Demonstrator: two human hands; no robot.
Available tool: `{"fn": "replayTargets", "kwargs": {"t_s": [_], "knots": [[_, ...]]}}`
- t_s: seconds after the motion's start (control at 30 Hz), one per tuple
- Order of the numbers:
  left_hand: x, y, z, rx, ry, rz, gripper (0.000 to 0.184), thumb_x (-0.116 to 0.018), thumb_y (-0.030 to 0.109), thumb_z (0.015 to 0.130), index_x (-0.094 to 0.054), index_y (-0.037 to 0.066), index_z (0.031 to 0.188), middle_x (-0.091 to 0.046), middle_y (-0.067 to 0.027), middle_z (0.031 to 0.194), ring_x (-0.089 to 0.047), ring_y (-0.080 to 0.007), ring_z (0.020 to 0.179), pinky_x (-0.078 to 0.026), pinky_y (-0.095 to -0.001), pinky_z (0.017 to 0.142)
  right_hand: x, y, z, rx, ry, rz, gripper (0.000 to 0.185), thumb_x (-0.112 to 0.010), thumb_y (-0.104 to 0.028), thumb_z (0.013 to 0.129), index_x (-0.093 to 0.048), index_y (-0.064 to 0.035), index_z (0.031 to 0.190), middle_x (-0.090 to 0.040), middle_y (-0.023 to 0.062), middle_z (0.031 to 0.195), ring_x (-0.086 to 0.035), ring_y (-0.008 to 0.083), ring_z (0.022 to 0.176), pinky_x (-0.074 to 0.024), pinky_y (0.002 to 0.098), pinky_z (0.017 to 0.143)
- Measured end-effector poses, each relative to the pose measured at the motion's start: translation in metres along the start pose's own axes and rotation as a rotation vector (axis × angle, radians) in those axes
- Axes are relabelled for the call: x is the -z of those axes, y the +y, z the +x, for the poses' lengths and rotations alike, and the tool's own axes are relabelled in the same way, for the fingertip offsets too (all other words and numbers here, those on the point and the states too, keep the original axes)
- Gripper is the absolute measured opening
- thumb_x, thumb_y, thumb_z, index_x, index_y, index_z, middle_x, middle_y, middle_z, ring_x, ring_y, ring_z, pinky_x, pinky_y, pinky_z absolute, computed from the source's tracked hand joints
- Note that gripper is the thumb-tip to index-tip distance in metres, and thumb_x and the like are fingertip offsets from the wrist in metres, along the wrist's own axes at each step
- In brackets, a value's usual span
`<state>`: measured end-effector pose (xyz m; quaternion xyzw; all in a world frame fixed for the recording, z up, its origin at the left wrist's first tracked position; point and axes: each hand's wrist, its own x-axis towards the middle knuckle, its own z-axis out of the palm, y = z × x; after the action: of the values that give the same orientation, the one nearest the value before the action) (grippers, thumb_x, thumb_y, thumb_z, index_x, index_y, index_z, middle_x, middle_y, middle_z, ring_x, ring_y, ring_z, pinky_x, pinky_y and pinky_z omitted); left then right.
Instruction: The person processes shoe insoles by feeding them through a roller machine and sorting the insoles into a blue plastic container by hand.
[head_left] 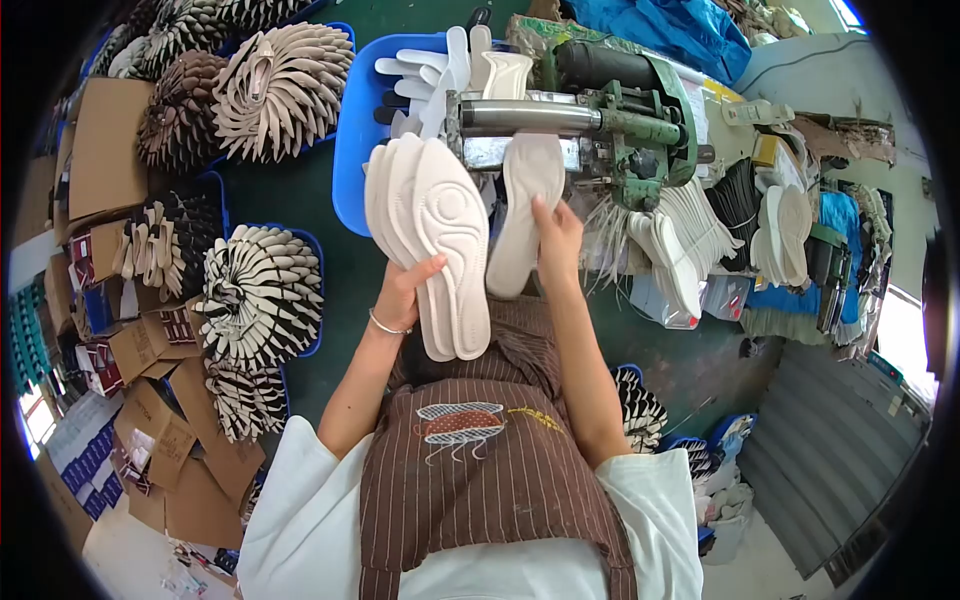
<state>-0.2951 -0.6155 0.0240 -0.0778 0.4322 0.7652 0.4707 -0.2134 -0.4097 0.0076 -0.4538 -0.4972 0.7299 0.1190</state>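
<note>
Insoles (455, 245) fanned in left hand (399, 298), fingers closed on their middles, beside single insole (522, 190) whose edge the right hand (562, 240) pinches near steel roller (530, 117); judged light, flexible, softly padded, best held at the waist.

Roller machine (640, 130): on the worktop (600, 38), ahead of the person.
Large tub (350, 165): just at the left of the machine; loose insoles (455, 65) are in it.
Insole stack (425, 220): in the left hand (405, 290), before the machine, to its left.
Single insole (520, 225): in the right hand (560, 235), upper end close at the machine's roller (530, 117).
Insole piles (668, 262): right of the machine.
Plastic sheet (675, 35): behind the machine.
Round bundles (262, 295): in tubs, farther left of the machine.
Cartons (110, 150): far left of the machine, beyond these bundles.
</note>
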Motion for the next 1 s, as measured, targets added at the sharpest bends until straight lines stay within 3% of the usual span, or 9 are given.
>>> {"fn": "replayTargets", "kwargs": {"t_s": [0.17,0.27,0.37,0.43,0.5,0.6,0.73,0.9,1.0], "knots": [[-0.014,-0.004,0.006,-0.099,0.028,0.064,0.049,-0.064,0.004,0.081,-0.045,0.0,0.126,-0.058,-0.0111,0.114,-0.059,-0.0214,0.102,-0.048,-0.0336,0.089,-0.034,-0.003,-0.061,-0.079,-0.206,-0.027,0.018,-0.068,-0.017,0.085,-0.063,-0.0002,0.089,-0.063,0.0017,0.082,-0.055,0.0068,0.073,-0.0444,0.0213,0.068],[-0.023,0.005,0.003,-0.099,-0.013,0.052,0.045,-0.058,0.009,0.085,-0.043,-0.005,0.126,-0.058,-0.0164,0.114,-0.06,-0.0288,0.103,-0.05,-0.0397,0.09,-0.003,0.034,-0.023,0.022,0.121,0.023,0.013,-0.066,-0.013,0.084,-0.062,-0.0003,0.084,-0.064,0.0036,0.082,-0.056,0.0072,0.069,-0.0452,0.0232,0.063],[-0.011,-0.001,0.005,-0.029,-0.101,-0.046,0.043,-0.053,0.015,0.089,-0.043,-0.009,0.123,-0.059,-0.0189,0.11,-0.062,-0.0306,0.099,-0.052,-0.039,0.085,-0.004,-0.006,0.005,0.013,0.105,0.054,0.021,-0.063,-0.016,0.087,-0.062,0.0043,0.092,-0.065,0.0059,0.079,-0.057,0.0086,0.067,-0.0457,0.0242,0.061],[-0.008,-0.005,0.007,-0.036,-0.037,0.132,0.041,-0.053,0.013,0.088,-0.044,-0.008,0.123,-0.06,-0.0172,0.11,-0.062,-0.0277,0.098,-0.051,-0.0358,0.087,-0.019,0.002,-0.003,0.122,0.002,-0.002,0.024,-0.063,-0.018,0.088,-0.062,0.0034,0.099,-0.064,0.0037,0.083,-0.058,0.0082,0.07,-0.0454,0.0236,0.061],[-0.016,-0.005,0.007,-0.117,0.007,0.238,0.042,-0.052,0.014,0.09,-0.043,-0.007,0.125,-0.058,-0.0159,0.115,-0.06,-0.0254,0.104,-0.05,-0.0353,0.088,-0.033,0.009,-0.039,-0.149,-0.134,-0.018,0.021,-0.064,-0.017,0.087,-0.062,0.0012,0.097,-0.063,0.0014,0.084,-0.057,0.0074,0.072,-0.0458,0.0223,0.061],[-0.013,-0.012,0.01,-0.157,0.028,0.238,0.039,-0.058,0.012,0.089,-0.047,-0.002,0.124,-0.059,-0.0087,0.114,-0.058,-0.0191,0.103,-0.048,-0.0309,0.087,-0.02,0.019,-0.038,-0.044,0.01,0.013,0.016,-0.065,-0.016,0.086,-0.06,-0.0011,0.091,-0.06,-0.001,0.08,-0.055,0.0057,0.066,-0.0455,0.0197,0.059],[-0.003,-0.012,0.012,0.061,-0.18,-0.307,0.046,-0.052,0.015,0.093,-0.037,-0.002,0.133,-0.053,-0.0128,0.124,-0.054,-0.0222,0.113,-0.046,-0.0353,0.095,0.005,0.001,0.014,0.085,0.085,-0.027,0.018,-0.063,-0.014,0.087,-0.058,0.0011,0.097,-0.061,0.0018,0.078,-0.051,0.0064,0.062,-0.0416,0.0214,0.054],[-0.013,-0.011,0.007,-0.117,0.001,0.002,0.042,-0.055,0.011,0.092,-0.041,0.0,0.13,-0.054,-0.0097,0.121,-0.055,-0.0197,0.111,-0.046,-0.0332,0.094,-0.044,0.021,-0.058,0.004,-0.156,0.016,0.018,-0.065,-0.012,0.085,-0.059,0.0002,0.097,-0.061,-0.0014,0.085,-0.051,0.004,0.072,-0.0401,0.0193,0.059],[-0.005,-0.026,0.011,-0.262,0.116,0.212,0.038,-0.057,0.009,0.091,-0.044,0.0,0.126,-0.056,-0.0081,0.116,-0.057,-0.019,0.105,-0.049,-0.033,0.09,-0.025,0.016,-0.052,-0.048,-0.021,0.031,0.015,-0.062,-0.012,0.088,-0.058,0.0004,0.096,-0.064,0.0024,0.089,-0.06,0.0084,0.077,-0.0464,0.0204,0.064]]}}
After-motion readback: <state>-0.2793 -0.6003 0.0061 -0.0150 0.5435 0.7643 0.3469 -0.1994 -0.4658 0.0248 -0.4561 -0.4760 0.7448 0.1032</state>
